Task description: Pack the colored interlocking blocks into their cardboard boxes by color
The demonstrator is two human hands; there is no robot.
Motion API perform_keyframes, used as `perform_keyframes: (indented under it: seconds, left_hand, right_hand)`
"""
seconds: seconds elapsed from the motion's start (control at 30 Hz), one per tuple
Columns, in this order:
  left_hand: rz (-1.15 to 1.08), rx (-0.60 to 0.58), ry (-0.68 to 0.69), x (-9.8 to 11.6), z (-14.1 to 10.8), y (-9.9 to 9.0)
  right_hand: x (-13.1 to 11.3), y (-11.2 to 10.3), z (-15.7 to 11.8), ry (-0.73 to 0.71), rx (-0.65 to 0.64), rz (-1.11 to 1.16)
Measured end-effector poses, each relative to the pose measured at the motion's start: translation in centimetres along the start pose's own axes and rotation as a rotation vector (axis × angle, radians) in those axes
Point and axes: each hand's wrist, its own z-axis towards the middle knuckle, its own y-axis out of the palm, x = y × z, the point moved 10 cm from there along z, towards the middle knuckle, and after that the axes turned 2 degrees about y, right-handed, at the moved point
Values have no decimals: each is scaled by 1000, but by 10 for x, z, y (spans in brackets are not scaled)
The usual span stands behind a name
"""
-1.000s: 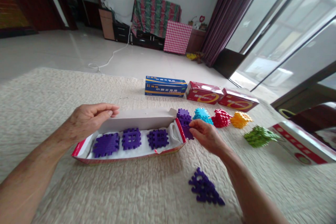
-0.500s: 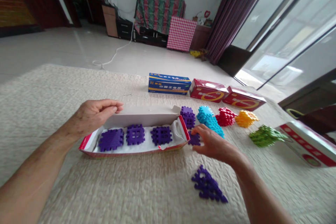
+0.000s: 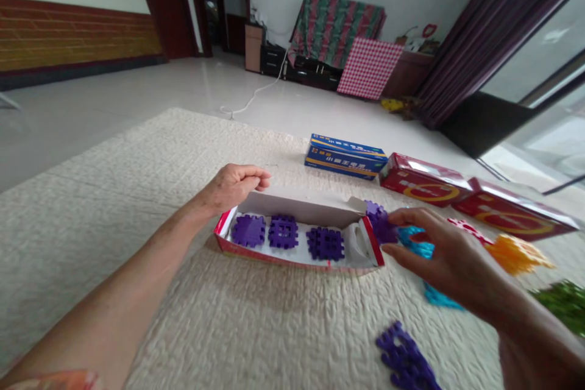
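Observation:
An open carton (image 3: 299, 263) with red edges lies on the mat, its white lid (image 3: 306, 200) raised at the back. Inside, on a white lining, are a solid purple tile (image 3: 248, 230) and two purple window-like tiles (image 3: 283, 233) (image 3: 326, 244) with notched edges. My left hand (image 3: 235, 186) is closed at the lid's upper left corner, thumb against the curled fingers. Right of the carton, my right hand (image 3: 439, 250) reaches toward purple interlocking tiles (image 3: 378, 219), its thumb and fingers apart. A purple triangular piece (image 3: 406, 356) lies nearer me.
Blue tiles (image 3: 441, 295) lie partly behind my right hand, with red (image 3: 468, 230), yellow (image 3: 518, 253) and green tiles (image 3: 560, 304) farther right. A blue box (image 3: 345, 158) and two red boxes (image 3: 423, 180) (image 3: 516, 210) stand in a row behind, on the textured mat (image 3: 228, 329).
The view has turned left, so everything sits farther right. My right hand has moved up beside the upright purple tiles. My left hand stays by the lid's corner.

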Motion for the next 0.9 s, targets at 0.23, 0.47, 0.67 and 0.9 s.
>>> perform_keyframes:
  seconds: [0.23,0.47,0.67,0.9]
  left_hand:
    - [-63,2,-43,-7,1,1]
    - [-39,1,9,-4,1,1]
    - [-20,3,49,1,1,1]
    - [-24,3,10,0,0,1]
  right_hand:
    - [-121,53,44,-201,-217,126]
    - [-133,88,51,-206,-319,66]
    - [-134,85,52,-221,-245,108]
    - [-100,17,38,-173,40,140]
